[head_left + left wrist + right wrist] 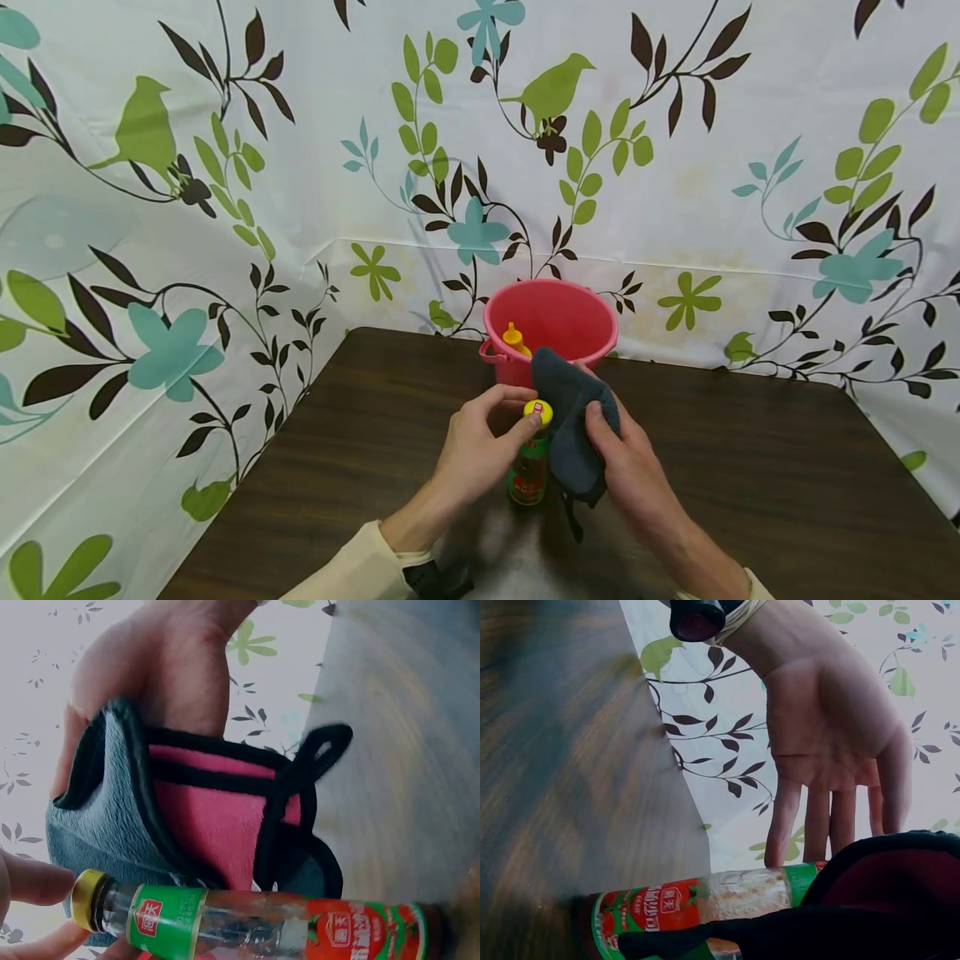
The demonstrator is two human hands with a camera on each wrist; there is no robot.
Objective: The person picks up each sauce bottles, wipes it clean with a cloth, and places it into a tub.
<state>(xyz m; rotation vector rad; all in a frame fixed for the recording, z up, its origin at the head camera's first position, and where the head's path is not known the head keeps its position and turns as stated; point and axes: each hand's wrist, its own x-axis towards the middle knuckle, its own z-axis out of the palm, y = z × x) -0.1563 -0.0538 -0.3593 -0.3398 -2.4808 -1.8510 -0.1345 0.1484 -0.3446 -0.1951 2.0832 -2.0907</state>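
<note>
A glass sauce bottle [528, 482] with a yellow cap and red-and-green tomato labels stands upright on the dark wooden table. My left hand [474, 450] pinches its cap between thumb and fingers. In my right hand [636, 467] is a folded grey-blue cloth [576, 429], gripped with the thumb on its near face, just right of the bottle. The left wrist view shows the pink inner side of the cloth [210, 814], its black edging and a hanging loop [330, 746]. Some right fingers are hidden behind it.
Behind the hands, a pink bucket [551, 315] stands near the table's back edge. A yellow squeeze bottle [514, 337] with a pointed nozzle pokes up inside it. Patterned sheeting [675, 208] with birds and leaves hangs behind and left of the table [757, 475].
</note>
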